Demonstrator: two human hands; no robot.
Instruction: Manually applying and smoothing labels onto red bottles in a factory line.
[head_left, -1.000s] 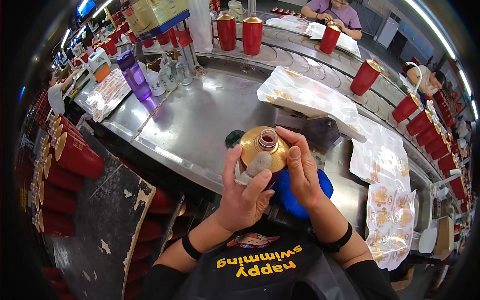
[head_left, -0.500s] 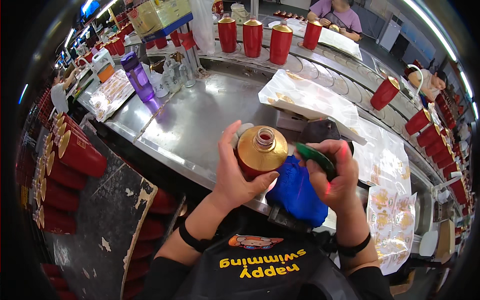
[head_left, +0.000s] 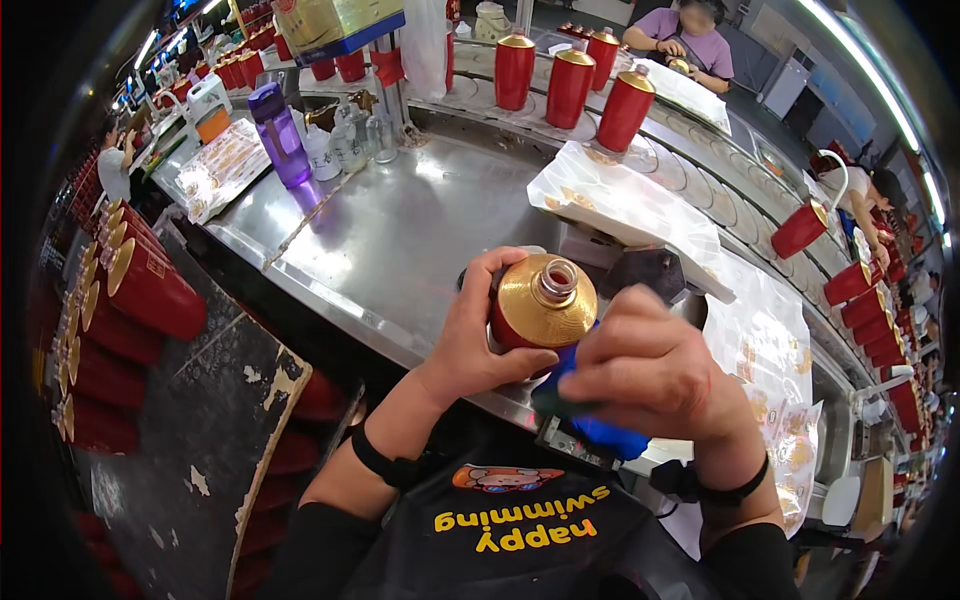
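My left hand [head_left: 465, 345] is wrapped round a red bottle [head_left: 545, 312] with a gold shoulder and a bare, uncapped glass neck. The bottle stands tilted slightly toward me, its lower part hidden by hand and cloth. Close on its right, my right hand [head_left: 655, 365] is closed and smeared by motion. A flat, dark green piece [head_left: 556, 402] pokes out below its fingers, mostly covered. Whether it touches the bottle I cannot tell. Under the right hand lies a bundled blue cloth [head_left: 615, 438].
A metal worktop [head_left: 400, 215] spreads before me, with a purple water bottle [head_left: 282, 140] and small clear bottles [head_left: 350, 135] at its far left. Sheets of gold-printed labels [head_left: 625, 205] lie on the right. Red bottles [head_left: 571, 90] ride a conveyor behind; more are stacked at left. Co-workers sit beyond.
My right hand has swung left and down with the green piece, closer to the bottle. The held bottle sits slightly further right in view. Red bottles on the conveyor have shifted rightward.
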